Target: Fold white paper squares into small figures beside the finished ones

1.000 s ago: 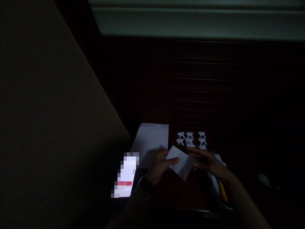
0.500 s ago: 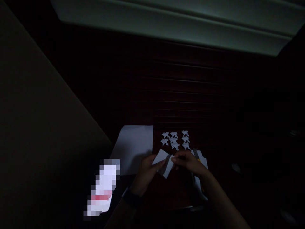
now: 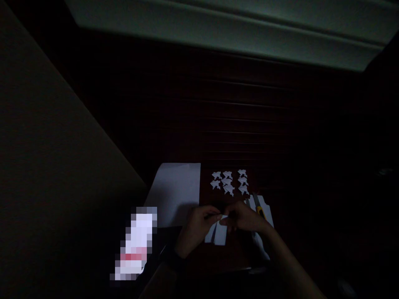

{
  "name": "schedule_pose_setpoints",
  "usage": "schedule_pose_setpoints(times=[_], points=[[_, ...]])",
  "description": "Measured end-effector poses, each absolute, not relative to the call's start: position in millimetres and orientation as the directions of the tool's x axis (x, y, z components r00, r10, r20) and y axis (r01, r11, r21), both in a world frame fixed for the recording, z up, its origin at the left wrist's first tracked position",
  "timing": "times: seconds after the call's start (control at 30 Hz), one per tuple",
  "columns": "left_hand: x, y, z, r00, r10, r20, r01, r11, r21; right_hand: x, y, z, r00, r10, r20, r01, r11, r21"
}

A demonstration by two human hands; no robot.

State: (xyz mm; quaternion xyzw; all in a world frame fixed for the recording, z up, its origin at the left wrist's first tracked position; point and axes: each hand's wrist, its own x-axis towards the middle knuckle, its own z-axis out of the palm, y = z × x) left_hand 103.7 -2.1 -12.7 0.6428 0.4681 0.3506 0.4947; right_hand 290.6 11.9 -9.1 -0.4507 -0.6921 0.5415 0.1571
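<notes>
A small piece of folded white paper (image 3: 221, 234) is held between my two hands, low over the dark table. Its two folded flaps lie side by side with a narrow dark gap between them. My left hand (image 3: 198, 224) pinches its upper left edge, a dark band on the wrist. With bent fingers, my right hand (image 3: 241, 216) grips the upper right part. Just beyond my hands, several small folded paper figures (image 3: 228, 190) sit in loose columns on the table. The fingertips partly cover the paper's top edge.
White paper sheets (image 3: 176, 187) lie at the left of the table. At the right, a yellow-and-grey utility knife (image 3: 259, 211) rests on more white paper (image 3: 265, 206), partly behind my right forearm. A bright, pixelated object (image 3: 137, 241) is at lower left. The room is very dark.
The folded paper has turned from a slant to nearly upright and come slightly nearer to me. Both hands have shifted to its top edge and drawn closer together.
</notes>
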Motion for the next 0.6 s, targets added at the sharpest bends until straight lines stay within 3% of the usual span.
schedule_pose_setpoints(times=[0.17, 0.3, 0.47, 0.6], points=[[102, -1, -18, 0.232, 0.973, -0.012, 0.317, -0.064, 0.946, 284, 12, -3, -0.466, 0.881, -0.085, 0.507, 0.187, -0.841], [98, 4, -9, 0.056, 0.998, 0.033, 0.249, -0.046, 0.967, 269, 9, 2, -0.336, 0.939, 0.074, 0.373, 0.204, -0.905], [92, 6, -5, -0.114, 0.993, 0.044, 0.231, -0.017, 0.973, 251, 6, -7, -0.241, 0.964, 0.116, 0.181, 0.162, -0.970], [88, 6, -4, -0.155, 0.988, -0.005, 0.118, 0.024, 0.993, 250, 11, -15, -0.177, 0.974, 0.139, 0.190, 0.173, -0.966]])
